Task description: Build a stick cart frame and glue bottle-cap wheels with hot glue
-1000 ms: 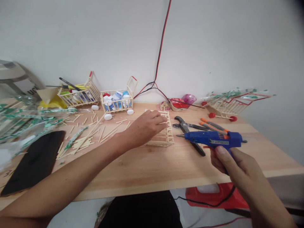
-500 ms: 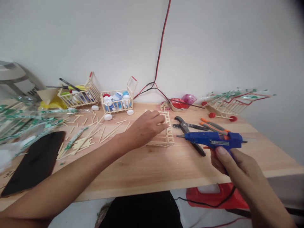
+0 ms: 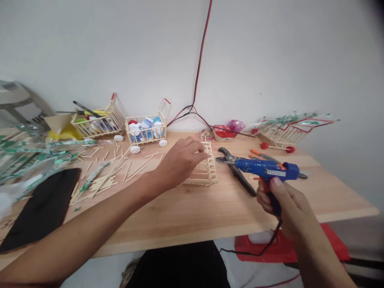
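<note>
Firmly, by the look of it, the right hand (image 3: 285,198) wraps the handle of a blue glue gun (image 3: 264,170), thumb along its side, nose pointing left toward the work. The left hand (image 3: 183,162) is half curled, its fingertips over the upper part of a small stick frame (image 3: 213,165); I cannot tell whether they pinch a stick or merely steady the frame (the back of the hand hides them). That frame sits on the table (image 3: 168,224) between the two hands, its ladder-like end facing the gun. A light thing like this could probably skew or lose a joint if the left fingers press unevenly, especially where any glue is soft. If the gun swings left carelessly, its tip could burn those fingers. Just behind the nose lie the pliers (image 3: 244,182), which it could knock; whether they touch is unclear. Below, the gun's cord (image 3: 275,234) hangs past the table edge, so a snag might tug the aim aside. Farther left, loose sticks (image 3: 103,184) are scattered where a sweeping forearm could roll them.
</note>
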A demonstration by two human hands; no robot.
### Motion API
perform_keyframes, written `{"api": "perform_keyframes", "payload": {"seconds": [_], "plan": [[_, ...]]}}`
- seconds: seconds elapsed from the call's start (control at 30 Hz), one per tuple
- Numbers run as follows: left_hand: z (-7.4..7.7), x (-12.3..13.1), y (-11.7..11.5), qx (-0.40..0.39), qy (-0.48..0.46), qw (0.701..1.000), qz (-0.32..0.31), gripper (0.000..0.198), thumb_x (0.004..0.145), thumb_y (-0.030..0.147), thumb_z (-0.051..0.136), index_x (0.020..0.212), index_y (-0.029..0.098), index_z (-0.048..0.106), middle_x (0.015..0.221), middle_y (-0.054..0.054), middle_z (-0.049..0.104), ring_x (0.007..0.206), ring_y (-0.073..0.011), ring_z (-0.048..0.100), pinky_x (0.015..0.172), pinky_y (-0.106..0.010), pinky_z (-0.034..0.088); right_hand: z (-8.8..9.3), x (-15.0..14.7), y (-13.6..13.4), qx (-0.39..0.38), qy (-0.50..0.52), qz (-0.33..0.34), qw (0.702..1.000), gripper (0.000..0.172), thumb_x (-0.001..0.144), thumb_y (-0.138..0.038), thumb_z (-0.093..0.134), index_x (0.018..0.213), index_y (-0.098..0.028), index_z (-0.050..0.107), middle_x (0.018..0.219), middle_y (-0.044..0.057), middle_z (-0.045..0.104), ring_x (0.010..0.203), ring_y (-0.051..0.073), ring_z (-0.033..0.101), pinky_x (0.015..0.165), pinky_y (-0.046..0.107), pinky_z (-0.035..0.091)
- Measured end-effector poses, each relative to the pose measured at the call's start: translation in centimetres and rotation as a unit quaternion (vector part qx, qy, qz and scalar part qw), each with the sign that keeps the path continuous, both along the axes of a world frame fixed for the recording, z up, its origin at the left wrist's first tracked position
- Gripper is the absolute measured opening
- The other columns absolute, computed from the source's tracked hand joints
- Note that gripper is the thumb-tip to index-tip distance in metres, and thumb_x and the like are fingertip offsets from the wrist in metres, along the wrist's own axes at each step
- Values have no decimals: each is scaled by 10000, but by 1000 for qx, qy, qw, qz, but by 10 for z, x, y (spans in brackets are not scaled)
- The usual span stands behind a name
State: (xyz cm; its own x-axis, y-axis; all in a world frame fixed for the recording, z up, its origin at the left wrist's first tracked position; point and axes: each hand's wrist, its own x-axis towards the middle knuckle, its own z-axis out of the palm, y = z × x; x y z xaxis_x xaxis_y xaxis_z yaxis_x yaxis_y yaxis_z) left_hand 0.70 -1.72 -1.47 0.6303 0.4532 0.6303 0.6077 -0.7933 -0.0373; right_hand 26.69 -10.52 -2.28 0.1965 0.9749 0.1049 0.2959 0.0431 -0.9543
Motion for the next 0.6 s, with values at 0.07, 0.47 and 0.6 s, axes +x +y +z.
{"api": "perform_keyframes", "payload": {"seconds": [0.07, 0.47, 0.6], "plan": [[5, 0, -4, -25, -68, 997, -6, 223, 944, 82, 479, 995, 167, 678, 970, -64, 673, 926, -177, 564, 804, -320, 452, -1, -5, 3, -20, 73, 0, 997, 427, 859, -614, 566, 805, -191, 566, 626, -13, 510, 511, 107, 417, 468, 243, 319], [30, 33, -71, -239, -320, 916, -42, 126, 875, 173, 642, 980, 210, 703, 940, -18, 717, 847, -141, 648, 708, -270, 510, -5, -39, 7, 103, -39, -2, 994, 384, 928, -512, 516, 1095, -181, 616, 986, 83, 690, 696, 164, 590, 652, 310, 487], [22, 57, -88, -112, -371, 922, -5, 373, 812, 315, 732, 1124, 206, 559, 1100, -74, 640, 988, -201, 595, 737, -321, 506, -7, -52, 4, 145, -104, -52, 983, 354, 915, -479, 535, 1092, -187, 630, 1019, 103, 710, 954, 262, 650, 864, 405, 486]]}}
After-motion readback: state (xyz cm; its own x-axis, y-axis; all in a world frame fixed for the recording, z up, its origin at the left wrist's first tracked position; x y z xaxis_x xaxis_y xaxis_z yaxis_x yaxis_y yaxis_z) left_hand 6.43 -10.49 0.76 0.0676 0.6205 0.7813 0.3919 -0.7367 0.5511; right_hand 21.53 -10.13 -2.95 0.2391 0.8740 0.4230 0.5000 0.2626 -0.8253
